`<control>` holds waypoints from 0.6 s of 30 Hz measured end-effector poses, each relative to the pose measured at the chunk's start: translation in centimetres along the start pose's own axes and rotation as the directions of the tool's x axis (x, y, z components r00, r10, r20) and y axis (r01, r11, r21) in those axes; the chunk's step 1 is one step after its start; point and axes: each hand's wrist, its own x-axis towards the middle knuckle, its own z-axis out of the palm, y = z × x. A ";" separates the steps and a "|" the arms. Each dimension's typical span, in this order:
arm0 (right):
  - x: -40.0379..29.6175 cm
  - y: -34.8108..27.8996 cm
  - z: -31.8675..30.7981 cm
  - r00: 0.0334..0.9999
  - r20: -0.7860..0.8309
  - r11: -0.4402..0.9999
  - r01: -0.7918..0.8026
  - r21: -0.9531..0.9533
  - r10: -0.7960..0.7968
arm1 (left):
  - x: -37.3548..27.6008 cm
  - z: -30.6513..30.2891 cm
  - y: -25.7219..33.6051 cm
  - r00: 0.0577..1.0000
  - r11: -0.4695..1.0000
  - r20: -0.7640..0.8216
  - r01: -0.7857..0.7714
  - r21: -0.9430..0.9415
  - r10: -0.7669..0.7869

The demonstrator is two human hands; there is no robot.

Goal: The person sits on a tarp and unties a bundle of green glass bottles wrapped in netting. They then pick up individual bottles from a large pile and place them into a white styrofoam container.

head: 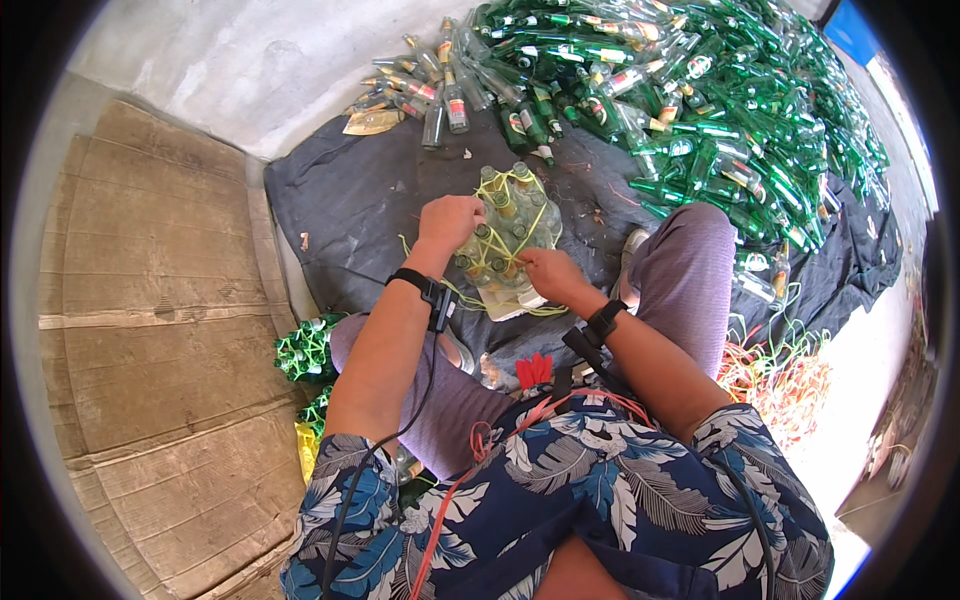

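Observation:
Before me a cluster of clear glass bottles (541, 217) stands upright, packed tightly together. Yellow-green plastic cord (537, 219) crosses between their necks in a web, and loose ends trail around the base. Under the near side of the cluster shows a whitish slab (504, 306). My left hand (448, 221) is at the cluster's left side, its curled fingertips against the necks and cord; what they grip is hidden. At the near right, my right hand (553, 274) pinches the cord beside a front bottle neck.
A big heap of green and clear bottles (697, 112) fills the far right. Dark sheeting (337, 195) covers the floor. Flattened cardboard (165, 300) lies left, near corded green bottles (306, 351). Tangled red and green cord (780, 382) lies right. Red strips (533, 370) are near my lap.

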 end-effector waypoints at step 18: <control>0.2 0.3 -0.8 1.000 0.018 0.999 -0.021 -0.030 0.022 | -7.3 1.0 6.9 1.000 0.986 -0.012 -0.010 -0.168 0.008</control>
